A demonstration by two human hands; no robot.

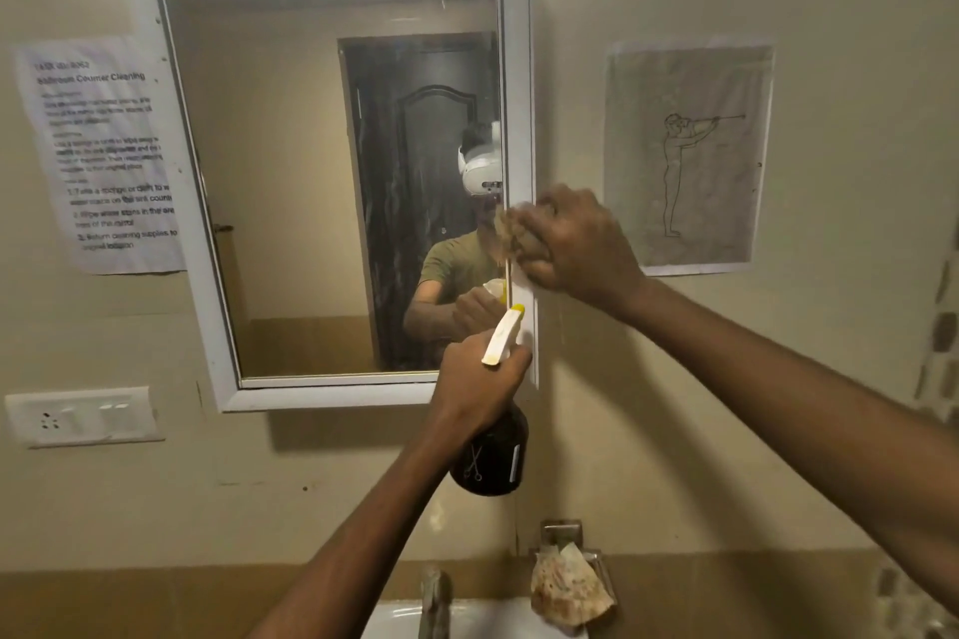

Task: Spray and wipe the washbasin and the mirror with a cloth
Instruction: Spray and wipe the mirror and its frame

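Our right hand [576, 244] is curled around a bunched tan cloth [511, 231], fingers closed over it, and presses it against the right edge of the mirror [311, 161], where the glass meets the white frame [519, 68]. Our left hand [480, 379] is wrapped around the neck of a dark spray bottle [493, 457], just below its white trigger head [501, 337] with a yellow nozzle tip; the nozzle points up toward the mirror's lower right corner, just beside the frame. The bottle hangs below the mirror, in front of the beige wall [674, 405].

In the glass we see the reflection of a person in an olive shirt holding the bottle, with a dark door behind.

Lower down, the white washbasin [394, 620] shows at the bottom edge, with a metal tap [435, 597] rising from it. Just right of the tap, a wall-mounted metal soap dish [602, 566] holds a crumpled brownish wrapper [568, 592].

On the wall left of the mirror hangs a printed instruction sheet [104, 156], and below it a white switch plate [80, 415]. To the right hangs a line drawing of a figure [685, 156].
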